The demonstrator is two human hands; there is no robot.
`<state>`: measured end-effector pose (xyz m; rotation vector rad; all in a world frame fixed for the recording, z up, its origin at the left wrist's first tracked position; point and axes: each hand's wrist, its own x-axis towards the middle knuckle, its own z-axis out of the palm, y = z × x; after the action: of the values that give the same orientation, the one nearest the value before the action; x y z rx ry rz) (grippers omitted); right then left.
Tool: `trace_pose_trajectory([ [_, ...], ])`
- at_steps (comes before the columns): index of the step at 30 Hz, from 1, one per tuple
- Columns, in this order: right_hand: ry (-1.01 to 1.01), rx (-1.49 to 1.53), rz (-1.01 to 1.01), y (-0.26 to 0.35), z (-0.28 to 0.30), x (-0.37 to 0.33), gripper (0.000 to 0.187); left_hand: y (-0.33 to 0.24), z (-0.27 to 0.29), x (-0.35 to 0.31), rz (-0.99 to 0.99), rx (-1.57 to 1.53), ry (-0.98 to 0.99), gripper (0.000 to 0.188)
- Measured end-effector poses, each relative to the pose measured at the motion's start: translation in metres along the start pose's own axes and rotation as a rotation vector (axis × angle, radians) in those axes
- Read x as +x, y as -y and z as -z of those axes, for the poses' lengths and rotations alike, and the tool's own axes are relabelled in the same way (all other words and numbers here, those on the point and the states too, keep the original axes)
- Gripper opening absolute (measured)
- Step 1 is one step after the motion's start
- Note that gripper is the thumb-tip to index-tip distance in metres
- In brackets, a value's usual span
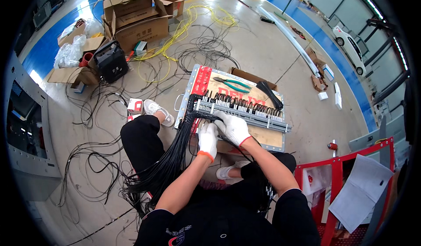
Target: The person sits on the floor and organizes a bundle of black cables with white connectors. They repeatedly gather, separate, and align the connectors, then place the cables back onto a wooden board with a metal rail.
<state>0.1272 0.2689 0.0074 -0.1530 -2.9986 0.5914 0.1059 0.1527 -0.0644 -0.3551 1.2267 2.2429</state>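
Note:
White gloves cover both my hands. My left hand is closed at the lower edge of a long grey terminal strip, its fingertips against the black wires there. Beside it my right hand pinches black wires near the strip's left part. A thick bundle of black wires bends round the strip's left end and hangs down past my left knee. Short black wires with white markers stand in a row along the strip's far side. The strip lies on a metal-edged wooden case. Glove fingers partly hide the gripped wires.
Green-handled pliers and a bunch of black strips lie on the case. Loose black wires and a yellow cable spread over the floor. Cardboard boxes, a black case and a red-framed rack stand around.

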Motion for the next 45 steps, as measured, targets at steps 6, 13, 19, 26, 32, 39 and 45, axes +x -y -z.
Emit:
trace_pose_trajectory([
  [6,-0.12,-0.057,0.004,0.004,-0.011,-0.006,0.026,-0.038,0.006,-0.051,0.288,-0.307,0.091,0.014],
  [13,0.334,0.003,-0.2,-0.019,-0.022,0.013,0.025,-0.061,-0.032,-0.057,0.499,-0.986,0.406,0.018],
  [19,0.205,0.096,-0.038,-0.028,-0.035,0.042,0.021,-0.026,-0.022,-0.043,0.41,-0.829,0.493,0.027],
  [26,0.18,0.638,-0.254,-0.034,-0.02,0.04,0.024,0.002,0.013,-0.008,0.049,-0.475,0.27,0.022],
  [32,0.457,0.971,-0.425,-0.048,-0.009,0.039,0.026,0.005,0.013,0.01,0.097,-0.348,0.41,0.024],
  [39,0.333,1.287,-0.59,-0.049,0.065,-0.007,0.056,0.0,0.002,-0.001,-0.087,0.138,-0.013,0.031],
  [45,-0.953,1.48,-0.435,-0.161,0.193,-0.352,0.061,-0.009,-0.02,-0.019,-0.016,0.075,0.011,0.025],
])
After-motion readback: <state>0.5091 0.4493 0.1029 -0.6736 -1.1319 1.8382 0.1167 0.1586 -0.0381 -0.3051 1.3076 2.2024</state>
